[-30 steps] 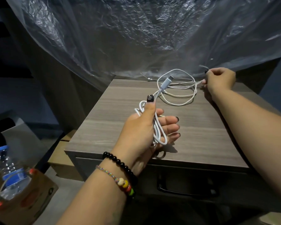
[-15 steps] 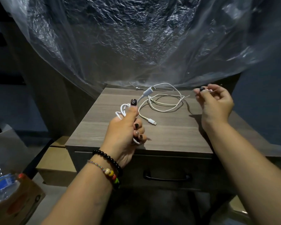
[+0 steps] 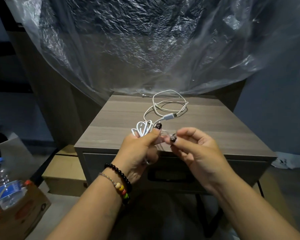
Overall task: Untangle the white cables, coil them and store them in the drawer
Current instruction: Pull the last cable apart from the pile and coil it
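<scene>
Fingers of the left hand are curled round a small bundle of white cable loops, with the thumb laid over the strand at the top. Fingers of the right hand are bent inward and brought up against the left thumb; a thin strand seems to be pinched there, but blur hides the contact.

A clear plastic sheet is draped over the back of the scene, its lower edge reaching the far edge of the counter. Both hands are held over the near edge of the counter, above the closed drawer and its dark handle. The rest of the white cable is left in loose loops toward the far edge, with a plug lying between those loops and the hands. Bare wood is seen left and right of the loops. A cardboard box holding a water bottle is seen low on the left.
</scene>
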Motion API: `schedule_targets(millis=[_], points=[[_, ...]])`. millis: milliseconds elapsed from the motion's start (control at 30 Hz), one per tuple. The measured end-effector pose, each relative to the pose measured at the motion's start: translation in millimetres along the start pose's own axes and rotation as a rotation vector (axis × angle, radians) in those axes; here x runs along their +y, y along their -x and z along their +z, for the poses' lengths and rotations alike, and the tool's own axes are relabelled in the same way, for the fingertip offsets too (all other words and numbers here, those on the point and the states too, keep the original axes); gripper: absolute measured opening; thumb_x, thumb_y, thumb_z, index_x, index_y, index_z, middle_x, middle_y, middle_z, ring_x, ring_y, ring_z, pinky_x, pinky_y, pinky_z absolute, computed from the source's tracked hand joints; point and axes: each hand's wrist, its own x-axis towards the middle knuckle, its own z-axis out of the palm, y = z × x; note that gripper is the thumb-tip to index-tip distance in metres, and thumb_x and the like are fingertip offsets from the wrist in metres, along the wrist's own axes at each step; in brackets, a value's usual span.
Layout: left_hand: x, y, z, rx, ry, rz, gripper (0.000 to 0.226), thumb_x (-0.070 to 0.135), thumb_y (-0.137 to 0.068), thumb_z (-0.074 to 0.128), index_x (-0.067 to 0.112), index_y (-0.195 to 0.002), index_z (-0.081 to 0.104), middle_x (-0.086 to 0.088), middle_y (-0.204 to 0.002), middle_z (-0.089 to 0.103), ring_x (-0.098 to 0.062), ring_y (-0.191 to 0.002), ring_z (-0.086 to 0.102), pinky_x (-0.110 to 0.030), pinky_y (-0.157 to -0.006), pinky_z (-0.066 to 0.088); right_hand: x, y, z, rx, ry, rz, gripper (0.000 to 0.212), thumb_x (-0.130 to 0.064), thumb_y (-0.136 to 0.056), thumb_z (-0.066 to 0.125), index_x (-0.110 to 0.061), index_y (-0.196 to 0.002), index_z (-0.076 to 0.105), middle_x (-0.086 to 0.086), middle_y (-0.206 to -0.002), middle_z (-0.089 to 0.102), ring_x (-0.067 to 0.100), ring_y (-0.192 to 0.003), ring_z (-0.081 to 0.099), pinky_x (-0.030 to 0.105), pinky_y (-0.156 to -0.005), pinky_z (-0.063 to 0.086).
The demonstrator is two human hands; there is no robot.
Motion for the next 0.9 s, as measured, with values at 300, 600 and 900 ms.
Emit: schedule_targets(millis=[300,600,900], points=[[-10,29,6,0.145,-0.018,0.128,0.002,0.012,-0.093,0.055,0.014,-0.092,0.054,-0.004,-0.096,0.075,-0.002,-0.037,0.031,-0.013,-0.041,0.034,5,28,-14,-0.053,0.785,0.038,0.032,0.009,-0.083,0.060,-0.018,-0.098,0.068,0.006,-0.086,0.070,0.013,-0.074,0.073,0.027,-0.075,0.058],[-23,58,7,0.163,-0.140,0.084,0.028,0.016,-0.092,0.057,0.015,-0.073,0.076,-0.009,-0.100,0.068,-0.007,-0.051,0.035,-0.013,-0.043,0.036,-8,50,-34,-0.199,0.887,0.335,0.035,0.002,-0.084,0.046,-0.016,-0.075,0.075,0.003,-0.070,0.064,0.010,-0.057,0.050,0.020,-0.052,0.035],[-36,72,8,0.133,-0.018,-0.074,0.024,0.029,-0.099,0.045,0.008,-0.089,0.051,-0.019,-0.089,0.074,-0.010,-0.047,0.059,-0.019,-0.046,0.050,-18,53,-65,0.038,0.458,0.286,0.028,0.009,-0.089,0.039,-0.003,-0.088,0.064,0.003,-0.060,0.052,0.006,-0.041,0.038,0.016,-0.039,0.027]])
